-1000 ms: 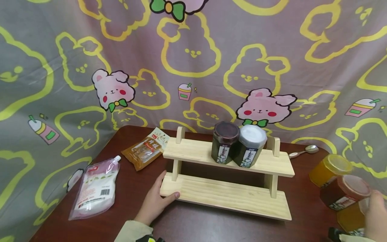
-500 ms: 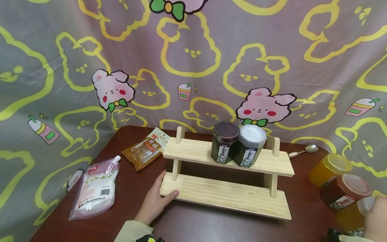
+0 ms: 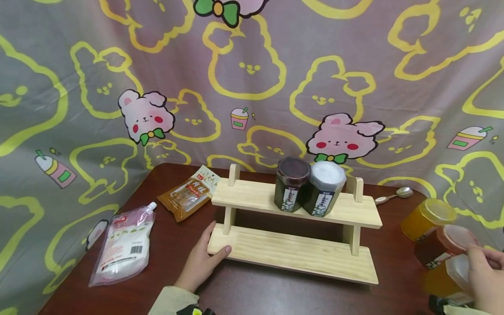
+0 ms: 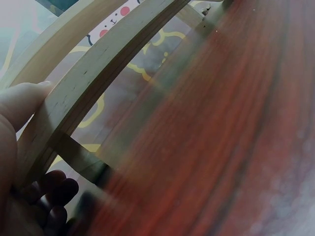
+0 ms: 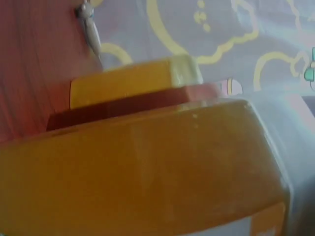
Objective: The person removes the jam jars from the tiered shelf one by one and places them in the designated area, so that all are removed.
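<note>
Left hand [image 3: 201,261]: grips the wooden rack [image 3: 291,254].
Right hand [image 3: 488,276]: I see it grasping the amber jar [image 3: 440,278] near the right edge of the bench [image 3: 307,299].

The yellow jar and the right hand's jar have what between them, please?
The red jar stands between them, shown in the head and right wrist views.

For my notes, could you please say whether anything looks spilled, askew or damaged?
Nothing stands out: the dark-lidded jar and white-lidded jar stand upright on the wooden shelf, and no spill shows on the table.
</note>
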A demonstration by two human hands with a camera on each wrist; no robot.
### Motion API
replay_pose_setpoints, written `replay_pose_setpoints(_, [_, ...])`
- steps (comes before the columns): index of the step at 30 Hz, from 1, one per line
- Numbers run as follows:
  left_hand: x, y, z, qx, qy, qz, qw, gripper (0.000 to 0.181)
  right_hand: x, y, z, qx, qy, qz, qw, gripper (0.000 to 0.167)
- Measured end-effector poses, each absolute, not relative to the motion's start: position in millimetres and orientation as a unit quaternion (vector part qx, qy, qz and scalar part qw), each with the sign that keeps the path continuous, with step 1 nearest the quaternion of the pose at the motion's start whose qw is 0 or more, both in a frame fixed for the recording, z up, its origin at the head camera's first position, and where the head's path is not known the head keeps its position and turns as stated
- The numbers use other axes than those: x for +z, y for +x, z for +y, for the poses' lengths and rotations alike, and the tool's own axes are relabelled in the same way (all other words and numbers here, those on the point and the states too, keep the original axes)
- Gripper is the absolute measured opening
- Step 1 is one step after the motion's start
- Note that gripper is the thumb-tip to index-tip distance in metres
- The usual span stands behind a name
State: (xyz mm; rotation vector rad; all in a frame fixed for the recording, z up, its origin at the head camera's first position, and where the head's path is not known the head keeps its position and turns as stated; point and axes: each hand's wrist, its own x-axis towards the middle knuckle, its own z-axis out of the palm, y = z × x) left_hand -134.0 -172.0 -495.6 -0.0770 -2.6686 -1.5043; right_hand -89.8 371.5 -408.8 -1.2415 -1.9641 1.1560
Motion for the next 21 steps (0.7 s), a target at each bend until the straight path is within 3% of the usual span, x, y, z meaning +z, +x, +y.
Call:
replay_pose_setpoints(2, [-496.2,-134.3,-172.0,-0.494,-0.026,-0.868,0.039,0.091,-407.1,-92.2,368.7,0.411,-0.453,-0.752,0.246,0.012])
replay_pose_setpoints(7, [-497.2,-134.7,-171.9,-0.501,-0.027,-0.864,0.039,0.091,-404.3,-96.2,367.6,0.382,-0.413,-0.798,0.217,0.041])
replay_pose_setpoints(15, [-497.2,-135.2,-172.0,-0.497,-0.029,-0.866,0.037,0.091,-398.4,-98.5,356.2,0.349,-0.385,-0.836,0.18,0.055])
replay_pose_setpoints(21, [-496.5,-134.8,-172.0,-0.497,-0.029,-0.866,0.041,0.09,-402.9,-106.2,337.3,0.347,-0.358,-0.84,0.216,0.056])
